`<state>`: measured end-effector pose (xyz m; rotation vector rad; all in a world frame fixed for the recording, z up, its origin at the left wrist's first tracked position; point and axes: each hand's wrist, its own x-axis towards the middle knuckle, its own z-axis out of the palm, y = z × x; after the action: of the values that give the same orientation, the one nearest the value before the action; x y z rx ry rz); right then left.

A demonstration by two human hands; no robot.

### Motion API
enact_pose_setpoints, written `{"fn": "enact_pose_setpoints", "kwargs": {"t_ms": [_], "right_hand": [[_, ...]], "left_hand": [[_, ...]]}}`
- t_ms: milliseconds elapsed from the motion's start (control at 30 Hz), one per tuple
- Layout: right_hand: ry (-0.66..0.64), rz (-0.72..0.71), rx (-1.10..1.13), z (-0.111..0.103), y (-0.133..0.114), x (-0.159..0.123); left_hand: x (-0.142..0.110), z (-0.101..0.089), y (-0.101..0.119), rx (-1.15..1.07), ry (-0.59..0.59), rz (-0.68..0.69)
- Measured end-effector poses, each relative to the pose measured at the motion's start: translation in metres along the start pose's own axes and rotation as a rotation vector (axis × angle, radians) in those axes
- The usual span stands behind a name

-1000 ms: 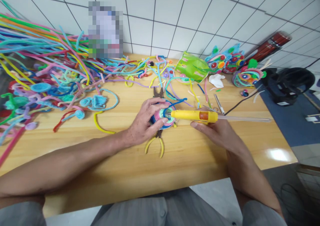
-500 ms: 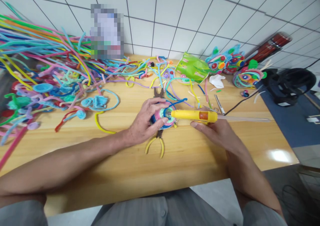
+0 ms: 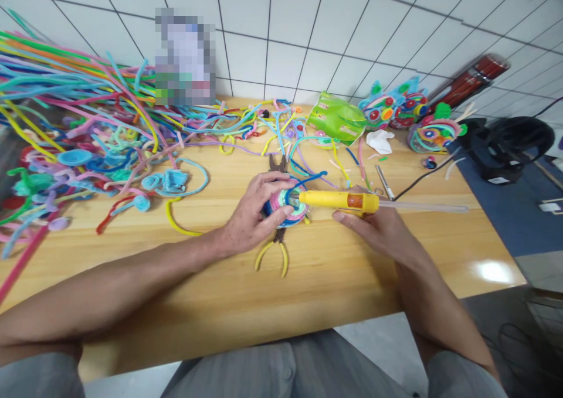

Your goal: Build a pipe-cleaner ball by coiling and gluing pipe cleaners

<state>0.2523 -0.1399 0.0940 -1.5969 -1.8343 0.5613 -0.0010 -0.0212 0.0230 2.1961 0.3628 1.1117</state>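
My left hand (image 3: pixel 253 216) is closed around a round coil of pipe cleaners (image 3: pixel 288 207) in pink, blue and green, held just above the wooden table (image 3: pixel 220 281). A blue pipe cleaner (image 3: pixel 310 179) loops up from the coil. My right hand (image 3: pixel 373 231) grips a yellow glue gun (image 3: pixel 338 200) lying level, its nozzle touching the coil's face. A clear glue stick (image 3: pixel 422 208) sticks out of the gun's back to the right. Yellow-handled pliers (image 3: pixel 275 251) lie on the table under the coil.
A large heap of coloured pipe cleaners (image 3: pixel 79 128) covers the table's left and back. A green packet (image 3: pixel 336 119), finished coiled figures (image 3: pixel 409 116) and a white tissue (image 3: pixel 380 141) stand at the back right. A black cord (image 3: pixel 422 178) runs off the right edge.
The view has shifted slightly. Both hands, the coil and the glue gun stay in nearly the same place.
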Motion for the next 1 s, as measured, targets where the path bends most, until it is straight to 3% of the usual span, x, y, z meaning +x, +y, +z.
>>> {"fn": "enact_pose_setpoints", "kwargs": {"t_ms": [1000], "right_hand": [[-0.01, -0.006, 0.005, 0.0013, 0.0011, 0.0001]], "left_hand": [[0.0013, -0.0017, 0.0003, -0.013, -0.006, -0.007]]}}
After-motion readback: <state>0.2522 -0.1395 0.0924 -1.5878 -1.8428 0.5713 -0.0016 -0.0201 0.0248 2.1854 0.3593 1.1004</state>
